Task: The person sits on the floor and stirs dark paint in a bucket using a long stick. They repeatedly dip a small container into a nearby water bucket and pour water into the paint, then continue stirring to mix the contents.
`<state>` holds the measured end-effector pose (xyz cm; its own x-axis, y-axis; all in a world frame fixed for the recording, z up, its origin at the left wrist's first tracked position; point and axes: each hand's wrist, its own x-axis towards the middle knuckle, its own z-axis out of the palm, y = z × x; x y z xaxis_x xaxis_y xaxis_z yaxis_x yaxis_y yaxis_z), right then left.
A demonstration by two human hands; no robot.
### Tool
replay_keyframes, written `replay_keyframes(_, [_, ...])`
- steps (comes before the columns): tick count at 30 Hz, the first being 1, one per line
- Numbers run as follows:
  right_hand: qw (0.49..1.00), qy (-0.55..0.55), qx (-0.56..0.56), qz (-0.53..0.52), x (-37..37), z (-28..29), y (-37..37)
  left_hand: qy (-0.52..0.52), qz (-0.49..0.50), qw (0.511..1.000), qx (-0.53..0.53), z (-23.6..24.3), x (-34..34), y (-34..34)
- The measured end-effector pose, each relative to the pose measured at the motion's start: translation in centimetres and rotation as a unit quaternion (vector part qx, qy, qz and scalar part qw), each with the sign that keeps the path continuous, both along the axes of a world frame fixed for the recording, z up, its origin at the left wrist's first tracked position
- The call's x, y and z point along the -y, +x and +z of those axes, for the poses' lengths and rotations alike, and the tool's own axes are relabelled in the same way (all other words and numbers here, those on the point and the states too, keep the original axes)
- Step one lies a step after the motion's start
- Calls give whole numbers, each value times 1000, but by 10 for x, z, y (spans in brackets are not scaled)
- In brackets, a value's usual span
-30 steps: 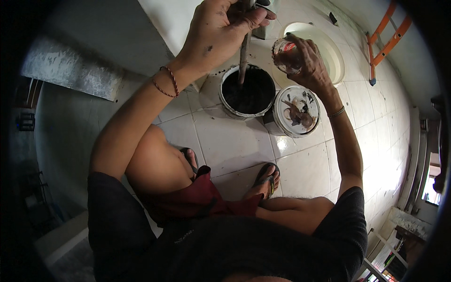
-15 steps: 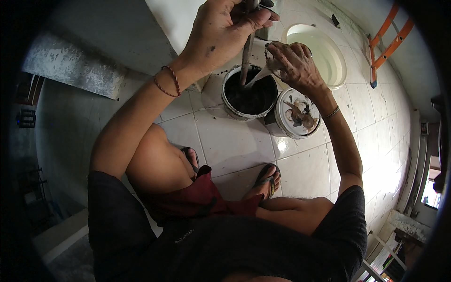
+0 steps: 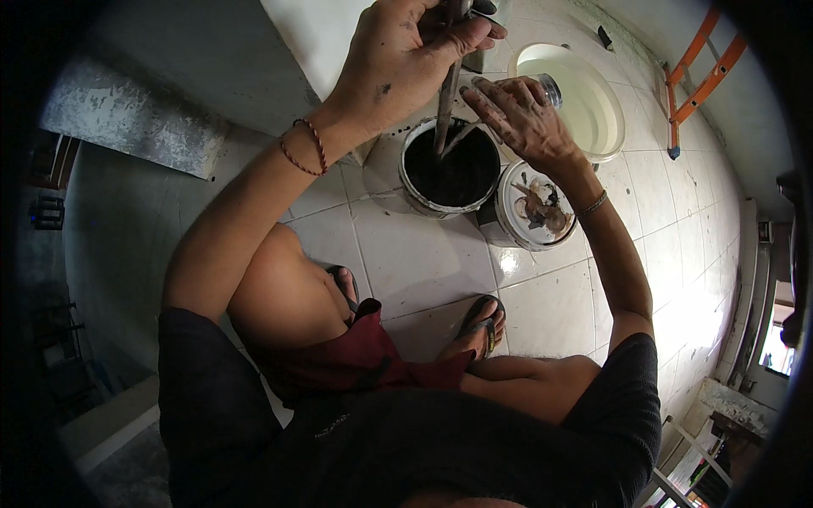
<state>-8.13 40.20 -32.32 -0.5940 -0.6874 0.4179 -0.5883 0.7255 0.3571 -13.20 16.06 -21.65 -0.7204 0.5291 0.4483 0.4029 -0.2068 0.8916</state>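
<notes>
Stick (image 3: 447, 102) slants into the bucket (image 3: 403, 172), near rim (image 3: 445, 210) unobstructed.

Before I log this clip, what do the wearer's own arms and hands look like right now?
Both arms emerge from short dark sleeves. A twisted red-and-dark cord bracelet circles the left wrist; a thin band circles the right. The left hand and right hand are ungloved, with dark smudges on both.

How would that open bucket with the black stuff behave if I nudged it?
The open bucket would probably resist a light nudge, being wide with dark contents inside. A harder push might slop them, since no lid covers it.
</notes>
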Motion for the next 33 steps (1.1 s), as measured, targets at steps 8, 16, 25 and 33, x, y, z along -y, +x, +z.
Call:
replay_keyframes(8, [992, -106, 51, -46, 0, -2, 5, 8, 0, 1000, 6, 1, -2, 2])
replay_keyframes(16, [851, -462, 195, -158, -53, -7, 54, 33, -21, 998, 53, -5, -6, 2])
replay_keyframes(25, [874, -370, 222, -224, -87, -26, 110, 32, -17, 998, 46, -14, -8, -4])
replay_keyframes(33, [849, -372, 301, -224, -92, -25, 120, 6, -21, 997, 74, -11, -16, 2])
